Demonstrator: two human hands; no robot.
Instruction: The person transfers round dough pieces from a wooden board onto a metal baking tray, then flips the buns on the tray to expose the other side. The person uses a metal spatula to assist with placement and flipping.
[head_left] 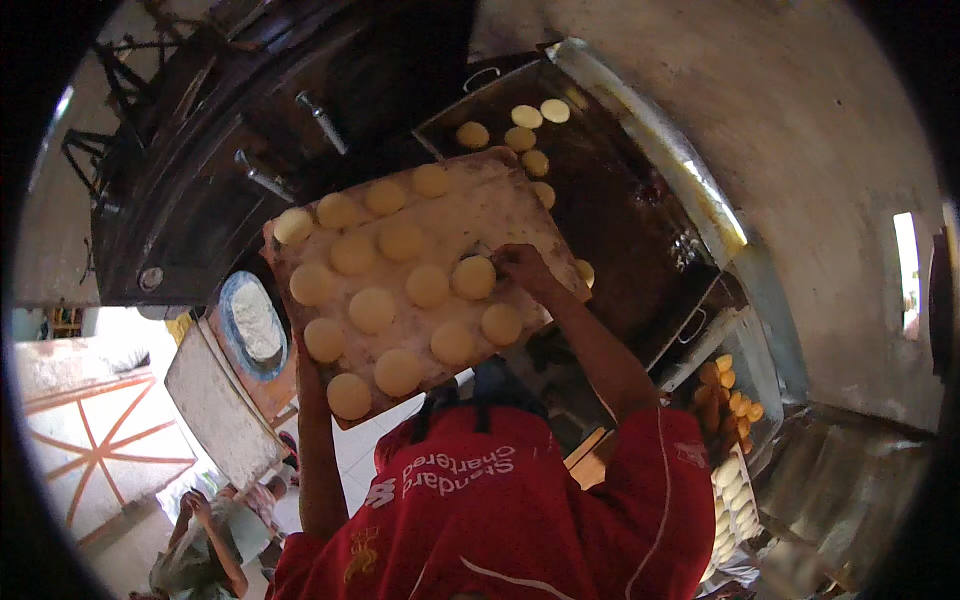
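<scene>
A pale, flour-dusted board [520, 215] is held up in front of me, tilted, with several flat dough rounds [372, 310] spread over it. My left forearm [320, 450] runs up to the board's left side and bears it from below; the board hides most of that hand. My right hand [522, 268] is over the board's right part, fingers closed at the edge of one dough round [473, 278]. Just beyond the board is a wide fryer of dark oil [610, 210], where several rounds [521, 139] float near the far left corner.
A blue-rimmed basin of white flour [255, 325] stands at left. Fried golden pieces [735, 385] lie in a metal tray at right, with more pale rounds [735, 500] below it. A wall [780, 120] rises behind the fryer. Another person [215, 540] is at lower left.
</scene>
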